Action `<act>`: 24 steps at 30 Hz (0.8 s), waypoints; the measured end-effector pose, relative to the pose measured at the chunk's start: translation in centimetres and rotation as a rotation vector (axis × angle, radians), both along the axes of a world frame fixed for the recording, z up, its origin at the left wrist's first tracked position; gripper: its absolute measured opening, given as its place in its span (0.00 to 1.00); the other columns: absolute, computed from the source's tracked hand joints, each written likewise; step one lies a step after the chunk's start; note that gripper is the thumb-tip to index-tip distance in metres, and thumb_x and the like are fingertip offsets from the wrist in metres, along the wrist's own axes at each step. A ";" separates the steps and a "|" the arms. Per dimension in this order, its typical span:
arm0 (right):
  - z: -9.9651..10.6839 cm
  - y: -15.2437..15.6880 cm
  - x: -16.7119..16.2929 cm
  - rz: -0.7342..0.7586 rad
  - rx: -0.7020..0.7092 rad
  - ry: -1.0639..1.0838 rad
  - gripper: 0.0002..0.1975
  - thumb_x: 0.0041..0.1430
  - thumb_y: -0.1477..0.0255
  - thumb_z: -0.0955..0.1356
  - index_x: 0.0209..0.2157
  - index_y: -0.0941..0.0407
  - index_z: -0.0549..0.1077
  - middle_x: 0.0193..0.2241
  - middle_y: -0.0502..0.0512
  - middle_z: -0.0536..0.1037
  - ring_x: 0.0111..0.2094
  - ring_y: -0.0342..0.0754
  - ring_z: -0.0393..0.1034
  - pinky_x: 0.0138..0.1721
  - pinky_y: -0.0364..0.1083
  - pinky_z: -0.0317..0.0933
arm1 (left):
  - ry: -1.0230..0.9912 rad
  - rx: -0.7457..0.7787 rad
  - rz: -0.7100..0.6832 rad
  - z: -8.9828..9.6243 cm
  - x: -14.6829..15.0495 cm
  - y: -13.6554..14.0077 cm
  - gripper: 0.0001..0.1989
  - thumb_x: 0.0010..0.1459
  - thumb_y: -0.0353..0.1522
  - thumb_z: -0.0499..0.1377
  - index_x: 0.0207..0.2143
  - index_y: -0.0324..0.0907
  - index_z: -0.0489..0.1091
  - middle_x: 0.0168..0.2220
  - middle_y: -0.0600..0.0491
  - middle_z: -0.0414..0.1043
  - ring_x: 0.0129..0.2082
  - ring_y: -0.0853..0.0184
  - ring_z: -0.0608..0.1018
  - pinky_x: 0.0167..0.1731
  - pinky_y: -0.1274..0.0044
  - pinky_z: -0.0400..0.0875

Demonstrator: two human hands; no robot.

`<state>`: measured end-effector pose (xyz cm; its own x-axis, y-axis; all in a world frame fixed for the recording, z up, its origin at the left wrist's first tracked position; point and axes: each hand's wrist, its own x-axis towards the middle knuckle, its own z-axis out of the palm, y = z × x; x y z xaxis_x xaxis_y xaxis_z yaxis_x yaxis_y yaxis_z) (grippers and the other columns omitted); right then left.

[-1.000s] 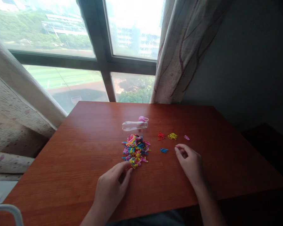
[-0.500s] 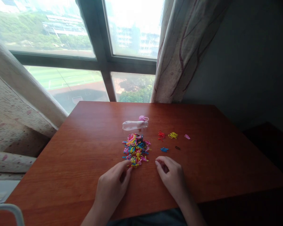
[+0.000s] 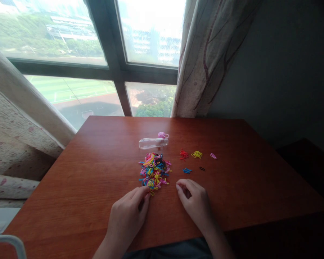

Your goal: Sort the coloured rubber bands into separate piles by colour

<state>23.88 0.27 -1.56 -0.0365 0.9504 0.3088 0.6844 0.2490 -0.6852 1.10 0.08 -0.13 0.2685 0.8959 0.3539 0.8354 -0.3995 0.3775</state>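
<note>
- The pile (image 3: 154,169) of mixed bands lay on the table (image 3: 78,190), ahead of and between the hands.
- The left hand (image 3: 126,214) was at the near edge of the pile, thumb and forefinger bent towards each other; whether they pinched a band could not be told.
- A yellow loop (image 3: 152,193) stuck out from the pile just beside those fingertips.
- The right hand (image 3: 193,197) hung or rested to the right of the pile, apart from it, fingers curled and the thumb tip close to the forefinger; whether the tips met or held anything could not be told.
- Beyond the right hand, the blue bands (image 3: 187,171) lay in a small group, with the black band (image 3: 202,168) to their right.
- Farther back, from left to right, were the red bands (image 3: 184,153), the yellow bands (image 3: 197,154) and the pink band (image 3: 213,155).
- Behind the pile, the clear bottle (image 3: 152,144) lay on its side, neck to the right.
- The pink cap (image 3: 162,135) sat just behind that neck.
</note>
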 end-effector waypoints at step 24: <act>0.3 0.1 0.0 0.006 -0.008 0.001 0.08 0.65 0.71 0.63 0.33 0.54 0.74 0.25 0.51 0.75 0.26 0.45 0.69 0.29 0.42 0.60 | 0.107 0.042 0.091 0.4 -0.2 -0.8 0.10 0.64 0.35 0.51 0.38 0.46 0.73 0.34 0.57 0.82 0.30 0.65 0.83 0.25 0.78 0.72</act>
<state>23.84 0.33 -1.22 -0.0421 0.9528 0.3008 0.6820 0.2474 -0.6882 0.86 -0.70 0.25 0.2250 0.9034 0.3651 0.9036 -0.3336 0.2687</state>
